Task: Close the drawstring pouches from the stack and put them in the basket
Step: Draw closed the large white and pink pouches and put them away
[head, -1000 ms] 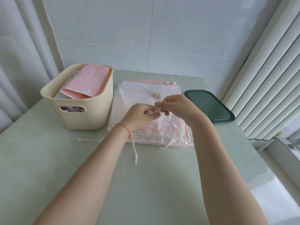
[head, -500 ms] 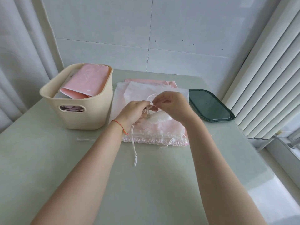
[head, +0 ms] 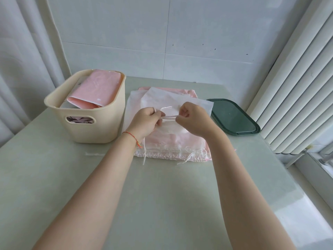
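Over the middle of the table (head: 162, 204), toward its far edge, you draw a pouch's cord tight: your left hand (head: 146, 121) and right hand (head: 193, 121) each pinch the white drawstring (head: 168, 117), fingers curled round it, with the cord stretched taut between them and a loose loop sticking up just beyond. The step in hand looks like closing or knotting the top white pouch (head: 173, 100), which lies lifted and skewed on the stack of pouches (head: 171, 145).

The next move likely calls for cinching the cord fully, then carrying the pouch left to the cream basket (head: 90, 123), which stands just beside the stack near the table's left edge (a pink pouch (head: 97, 89) already leans inside it).

The pouches look thin, soft and slightly sheer, pink and white, their gathered mouths and stray cords facing the near edge. A dark green tray (head: 234, 118) sits at the right edge, just beside the stack. Expect the fabric to slip and bunch as you pull.
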